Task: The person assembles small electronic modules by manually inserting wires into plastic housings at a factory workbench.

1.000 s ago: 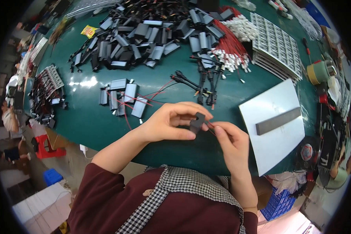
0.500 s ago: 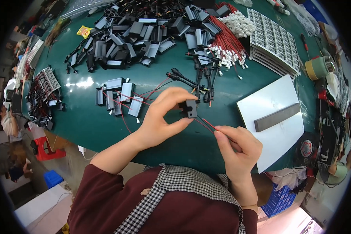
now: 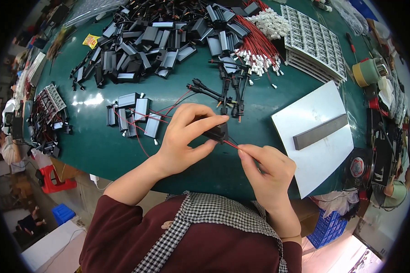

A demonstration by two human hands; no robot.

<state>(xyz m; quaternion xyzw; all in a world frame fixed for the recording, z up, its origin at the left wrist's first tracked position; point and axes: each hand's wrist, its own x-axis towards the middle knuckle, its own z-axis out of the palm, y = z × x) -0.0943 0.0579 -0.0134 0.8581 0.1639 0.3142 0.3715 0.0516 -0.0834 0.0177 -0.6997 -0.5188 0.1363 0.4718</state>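
Note:
Between the thumb and fingers of my left hand (image 3: 180,139) is a small black housing (image 3: 220,132), tilted with one end toward the right. A red wire (image 3: 231,144) and a dark wire run from that end to my right hand (image 3: 271,170), whose thumb and index finger pinch them. My left fingers hide part of the housing. To the left of my left hand, several grey metal cases (image 3: 141,109) lie in a loose group with thin red wires among them. Black cable connectors (image 3: 234,93) are bunched on the table beyond my hands.
A large heap of grey and black cases (image 3: 146,48) covers the far side of the green table (image 3: 91,141). Red wires with white plugs (image 3: 262,52) and stacked white component panels (image 3: 316,41) sit far right. A dark bar (image 3: 321,132) rests on a pale board (image 3: 314,168).
The black housing has tilted, its end now facing right and down. My right hand has come closer to it, shortening the stretch of wire between them.

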